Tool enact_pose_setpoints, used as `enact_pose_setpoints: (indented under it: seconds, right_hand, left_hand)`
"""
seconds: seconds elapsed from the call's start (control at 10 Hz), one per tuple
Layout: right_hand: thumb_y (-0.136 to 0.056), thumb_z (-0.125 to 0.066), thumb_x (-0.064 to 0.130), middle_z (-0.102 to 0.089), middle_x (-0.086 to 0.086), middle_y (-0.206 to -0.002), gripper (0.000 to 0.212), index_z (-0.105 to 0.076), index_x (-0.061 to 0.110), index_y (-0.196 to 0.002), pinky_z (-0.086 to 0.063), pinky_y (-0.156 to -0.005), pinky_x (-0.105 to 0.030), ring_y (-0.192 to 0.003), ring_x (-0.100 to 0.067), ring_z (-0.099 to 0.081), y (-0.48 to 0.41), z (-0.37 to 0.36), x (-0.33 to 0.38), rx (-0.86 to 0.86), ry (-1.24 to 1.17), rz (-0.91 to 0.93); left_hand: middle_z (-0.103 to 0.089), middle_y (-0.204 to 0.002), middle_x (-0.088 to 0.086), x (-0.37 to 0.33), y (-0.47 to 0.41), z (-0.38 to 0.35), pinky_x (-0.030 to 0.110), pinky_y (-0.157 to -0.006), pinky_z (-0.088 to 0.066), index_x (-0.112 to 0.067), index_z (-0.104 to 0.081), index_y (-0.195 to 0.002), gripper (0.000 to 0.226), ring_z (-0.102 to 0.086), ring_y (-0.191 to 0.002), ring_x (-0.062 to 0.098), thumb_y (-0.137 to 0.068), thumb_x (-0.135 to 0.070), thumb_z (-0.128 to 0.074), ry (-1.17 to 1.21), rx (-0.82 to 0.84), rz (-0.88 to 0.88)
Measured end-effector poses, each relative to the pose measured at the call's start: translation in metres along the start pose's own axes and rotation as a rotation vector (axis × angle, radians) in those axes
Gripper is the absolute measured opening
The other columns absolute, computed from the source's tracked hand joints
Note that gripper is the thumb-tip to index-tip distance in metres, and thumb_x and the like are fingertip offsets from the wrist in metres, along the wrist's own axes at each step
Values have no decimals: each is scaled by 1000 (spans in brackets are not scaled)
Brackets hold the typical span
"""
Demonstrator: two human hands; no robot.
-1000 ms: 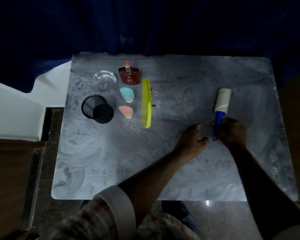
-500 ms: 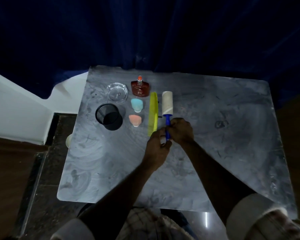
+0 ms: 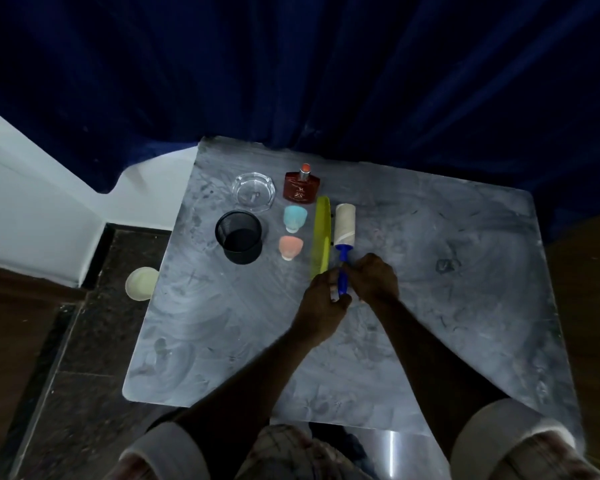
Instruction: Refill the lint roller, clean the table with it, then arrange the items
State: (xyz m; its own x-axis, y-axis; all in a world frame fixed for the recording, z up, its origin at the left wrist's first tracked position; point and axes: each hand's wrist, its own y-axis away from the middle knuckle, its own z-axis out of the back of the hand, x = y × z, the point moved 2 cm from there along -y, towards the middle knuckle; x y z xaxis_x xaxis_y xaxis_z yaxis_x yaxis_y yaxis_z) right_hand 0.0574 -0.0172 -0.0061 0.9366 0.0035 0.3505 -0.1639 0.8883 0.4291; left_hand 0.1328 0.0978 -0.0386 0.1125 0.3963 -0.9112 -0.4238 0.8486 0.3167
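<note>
As the lint roller (image 3: pixel 344 227) lies on the table (image 3: pixel 465 306), I log its long axis running away from me: paper roll at the far end, blue handle pointing back. It sits just right of the yellow comb (image 3: pixel 321 237) and parallel to it. Open room lies rightward, towards the table's right edge. My left hand (image 3: pixel 321 306) pinches the handle's near end. My right hand (image 3: pixel 373 282), fingers curled, holds the handle from the right.

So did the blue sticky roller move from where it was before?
Yes. The blue-handled lint roller went left across the grey table, from well right of the long yellow comb to just beside it.
</note>
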Motion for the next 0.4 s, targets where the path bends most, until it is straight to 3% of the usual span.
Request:
enact_pose_setpoints:
  seconds: [0.1, 0.4]
  right_hand:
    - [-84, -64, 57, -70, -12, -112, 52, -61, 13, -110, -57, -85, -39, -105, -33, -67, 11, 5, -7, -45, -6, -6]
    - [-86, -68, 48, -69, -14, -115, 42, -58, 13, -109, -52, -91, -39, -112, -34, -65, 29, 9, -36, -116, -71, 73]
  left_hand:
    - [-65, -142, 7, 0, 0, 2, 33, -111, -51, -12, -58, -145, 53, -61, -131, 20, -95, -10, -75, -24, 33, -2]
    - [-52, -156, 10, -17, 19, 7, 41, -120, -45, -9, -45, -156, 67, -52, -144, 24, -96, -14, -74, -146, -1, -16]
